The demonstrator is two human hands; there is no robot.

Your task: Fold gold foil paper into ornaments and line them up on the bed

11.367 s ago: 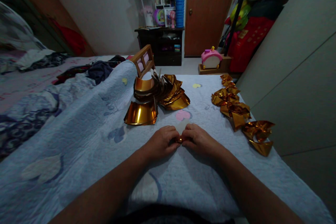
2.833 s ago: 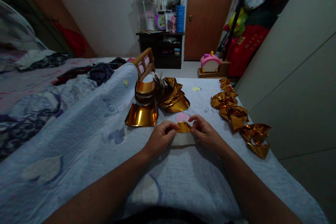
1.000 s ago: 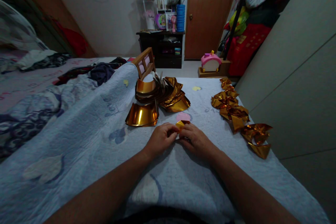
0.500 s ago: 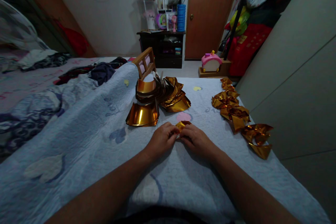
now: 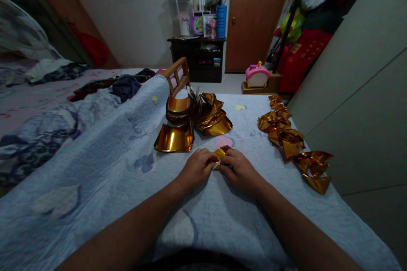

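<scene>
Between my two hands is a small piece of gold foil paper (image 5: 221,151), partly folded and mostly covered by my fingers. My left hand (image 5: 199,165) pinches its left side. On its right side my right hand (image 5: 239,166) is closed with the fingertips on the foil. Beyond my hands lies a fanned stack of gold foil sheets (image 5: 213,114), with a curved bundle of the same sheets (image 5: 174,139) in front of it on the left. Along the right edge runs a row of folded gold foil pieces (image 5: 286,137).
Everything lies on a pale blue quilt (image 5: 127,194) over the bed. A wooden rail (image 5: 178,75) stands behind the stack. Clothes (image 5: 127,87) are heaped at the left. A white cabinet (image 5: 356,106) borders the right edge, and a pink toy (image 5: 257,75) sits beyond the far edge.
My fingers have shifted slightly on the foil, and a little more of it shows between them. The whole view has moved a touch; the stacks and folded pieces stay put.
</scene>
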